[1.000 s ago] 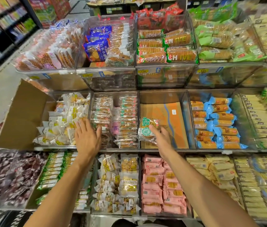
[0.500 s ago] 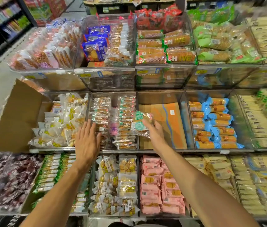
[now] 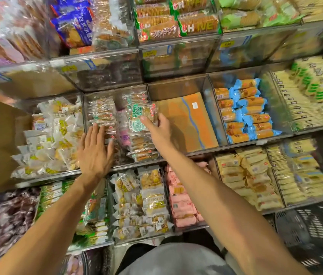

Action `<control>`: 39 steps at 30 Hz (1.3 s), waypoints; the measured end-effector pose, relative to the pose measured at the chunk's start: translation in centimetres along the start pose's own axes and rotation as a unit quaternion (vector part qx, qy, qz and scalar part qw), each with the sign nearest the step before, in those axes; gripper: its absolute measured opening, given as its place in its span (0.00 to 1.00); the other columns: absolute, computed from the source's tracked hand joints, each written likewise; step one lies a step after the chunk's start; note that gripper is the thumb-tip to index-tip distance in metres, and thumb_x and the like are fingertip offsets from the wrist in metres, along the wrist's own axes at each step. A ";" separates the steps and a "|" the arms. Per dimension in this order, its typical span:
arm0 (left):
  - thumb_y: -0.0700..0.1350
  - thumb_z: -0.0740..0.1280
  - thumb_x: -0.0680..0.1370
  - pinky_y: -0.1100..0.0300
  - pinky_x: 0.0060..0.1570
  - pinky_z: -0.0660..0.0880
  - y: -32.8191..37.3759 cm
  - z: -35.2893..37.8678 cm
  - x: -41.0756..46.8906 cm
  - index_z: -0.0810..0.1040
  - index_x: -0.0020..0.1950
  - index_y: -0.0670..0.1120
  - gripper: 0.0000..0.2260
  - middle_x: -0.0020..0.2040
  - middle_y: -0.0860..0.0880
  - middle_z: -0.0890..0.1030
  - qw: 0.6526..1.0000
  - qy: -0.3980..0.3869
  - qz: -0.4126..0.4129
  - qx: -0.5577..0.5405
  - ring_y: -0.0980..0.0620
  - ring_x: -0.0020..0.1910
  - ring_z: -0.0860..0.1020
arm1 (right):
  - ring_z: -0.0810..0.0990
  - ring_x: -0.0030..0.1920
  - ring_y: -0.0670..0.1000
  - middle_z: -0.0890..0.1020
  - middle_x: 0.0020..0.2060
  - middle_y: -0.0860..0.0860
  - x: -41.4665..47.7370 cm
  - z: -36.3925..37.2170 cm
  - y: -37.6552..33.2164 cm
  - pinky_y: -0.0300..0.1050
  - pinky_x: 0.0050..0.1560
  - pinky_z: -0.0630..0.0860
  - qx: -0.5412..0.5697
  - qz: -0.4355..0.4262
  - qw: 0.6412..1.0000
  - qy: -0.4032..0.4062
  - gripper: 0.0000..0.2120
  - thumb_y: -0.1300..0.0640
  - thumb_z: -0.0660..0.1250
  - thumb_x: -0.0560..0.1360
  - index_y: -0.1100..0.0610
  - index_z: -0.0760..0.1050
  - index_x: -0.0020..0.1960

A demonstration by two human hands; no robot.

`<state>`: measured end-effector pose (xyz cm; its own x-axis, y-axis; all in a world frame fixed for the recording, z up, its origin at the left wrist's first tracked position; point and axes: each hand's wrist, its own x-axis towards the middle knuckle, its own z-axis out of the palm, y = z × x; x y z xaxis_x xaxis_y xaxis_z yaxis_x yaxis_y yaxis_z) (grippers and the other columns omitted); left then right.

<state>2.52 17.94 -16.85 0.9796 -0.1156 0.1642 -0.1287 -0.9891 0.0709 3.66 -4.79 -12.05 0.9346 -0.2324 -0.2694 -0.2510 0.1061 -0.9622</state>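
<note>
From my end, the rack [image 3: 196,152] fills the view, tier on tier of clear bins, and the work sits in the middle tier, in the bin [image 3: 130,165] left of centre. I judge the stocking there well along: two rows [image 3: 101,114] of biscuit packs already stand in it, the right one running almost to the front rim. The bin next door on the right holds only a cardboard sheet [image 3: 188,120], so that one looks unfilled. What is left here, as I read it, is to seat the pack in hand and square the rows. Both arms reach forward and up from the bottom of the frame, nearly straight. The left hand [image 3: 95,151] lies flat, palm down, fingers straight and together, their tips on the left row's packs, gripping nothing. The right hand [image 3: 159,128] is raised above the right row, wrist cocked. Its thumb and fingers pinch one pack [image 3: 140,116], tilted and clear of the row beneath, not yet set down.
</note>
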 end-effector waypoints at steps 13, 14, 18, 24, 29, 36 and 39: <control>0.55 0.52 0.87 0.49 0.83 0.47 -0.1 0.1 -0.1 0.59 0.83 0.40 0.28 0.84 0.41 0.59 0.998 0.030 -0.022 -0.045 0.44 0.83 0.55 | 0.69 0.36 0.42 0.74 0.40 0.44 1.3 8.8 -0.6 0.36 0.35 0.65 -0.104 -0.121 0.986 0.046 0.16 0.51 0.76 0.78 0.54 0.72 0.58; 0.55 0.51 0.87 0.48 0.83 0.48 -0.2 0.1 -0.1 0.60 0.83 0.40 0.28 0.83 0.41 0.60 0.999 0.026 -0.019 -0.039 0.43 0.83 0.56 | 0.69 0.35 0.43 0.74 0.40 0.45 1.8 9.3 -1.1 0.39 0.35 0.66 -0.111 -0.134 0.984 0.045 0.16 0.51 0.76 0.77 0.53 0.72 0.57; 0.55 0.50 0.86 0.47 0.83 0.50 -0.5 0.2 0.0 0.62 0.82 0.40 0.28 0.82 0.40 0.63 0.999 0.025 -0.011 -0.039 0.43 0.82 0.59 | 0.76 0.40 0.45 0.80 0.44 0.46 4.5 11.2 -3.1 0.41 0.40 0.72 -0.131 -0.142 0.981 0.018 0.17 0.53 0.76 0.77 0.54 0.73 0.61; 0.55 0.50 0.86 0.47 0.83 0.51 -0.6 0.3 0.0 0.63 0.82 0.40 0.28 0.81 0.41 0.65 0.998 0.034 -0.008 -0.046 0.45 0.81 0.60 | 0.81 0.46 0.42 0.83 0.49 0.46 8.0 12.9 -2.9 0.35 0.44 0.76 -0.143 -0.137 0.980 -0.008 0.15 0.56 0.77 0.76 0.54 0.75 0.59; 0.55 0.51 0.86 0.47 0.83 0.52 -0.5 0.2 0.1 0.64 0.81 0.40 0.27 0.81 0.41 0.66 0.998 0.031 -0.013 -0.044 0.45 0.81 0.61 | 0.84 0.50 0.48 0.85 0.51 0.47 10.3 14.6 -2.7 0.52 0.54 0.83 -0.145 -0.137 0.980 -0.027 0.16 0.55 0.78 0.75 0.51 0.76 0.58; 0.54 0.52 0.86 0.46 0.82 0.54 -0.6 0.2 0.2 0.64 0.81 0.41 0.27 0.80 0.42 0.67 0.998 0.028 -0.013 -0.052 0.46 0.81 0.62 | 0.82 0.52 0.50 0.84 0.51 0.46 11.4 16.5 -1.1 0.53 0.52 0.80 -0.264 -0.162 0.951 0.013 0.16 0.42 0.75 0.75 0.44 0.77 0.60; 0.54 0.52 0.86 0.46 0.82 0.54 -0.6 0.3 0.2 0.65 0.81 0.41 0.27 0.80 0.42 0.67 0.998 0.030 -0.012 -0.055 0.46 0.81 0.62 | 0.82 0.54 0.52 0.85 0.51 0.47 11.7 16.9 -0.6 0.57 0.54 0.80 -0.303 -0.175 0.936 0.030 0.19 0.40 0.75 0.75 0.48 0.77 0.60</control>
<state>2.89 18.50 -17.17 0.9722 -0.0833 0.2189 -0.1246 -0.9753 0.1823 19.04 8.72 -13.93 0.9749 -0.2069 0.0819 -0.0469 -0.5509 -0.8332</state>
